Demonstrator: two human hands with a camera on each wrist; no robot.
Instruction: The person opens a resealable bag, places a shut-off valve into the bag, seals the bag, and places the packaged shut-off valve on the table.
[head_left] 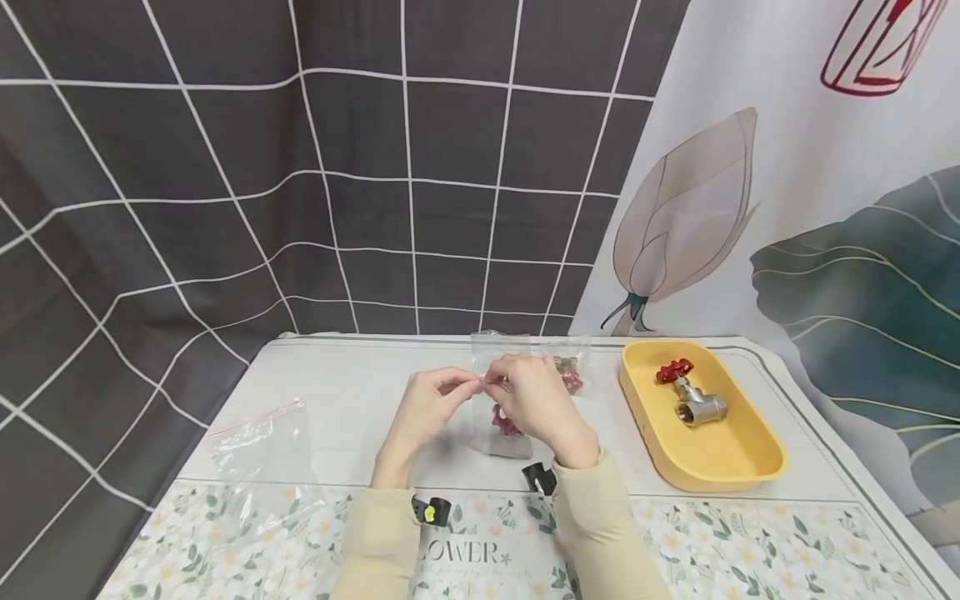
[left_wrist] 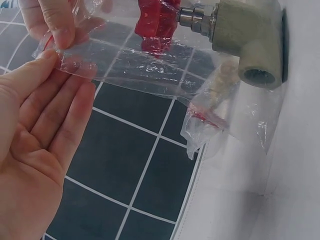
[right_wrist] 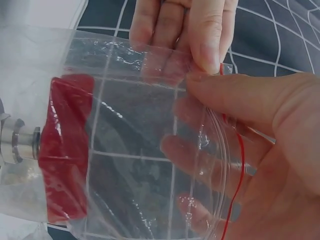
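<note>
Both hands meet at the mouth of a clear zip bag (right_wrist: 135,190) with a red line along its seal. My left hand (head_left: 427,408) pinches the bag's edge between thumb and fingertips. My right hand (head_left: 536,400) pinches the same edge close beside it; in the right wrist view its other fingers spread behind the clear plastic. Inside the bag is a valve with a red handwheel (left_wrist: 157,25), a shiny metal stem (left_wrist: 197,20) and a grey-green body (left_wrist: 245,35). The bag stands upright, with the valve body at its bottom on the table.
Behind the right hand lies another clear bag (head_left: 581,354) with a red-wheeled valve. A yellow tray (head_left: 731,462) at the right holds a metal valve (head_left: 699,404) with a red handwheel (head_left: 674,371). A flat clear zip bag (head_left: 262,450) lies at the left.
</note>
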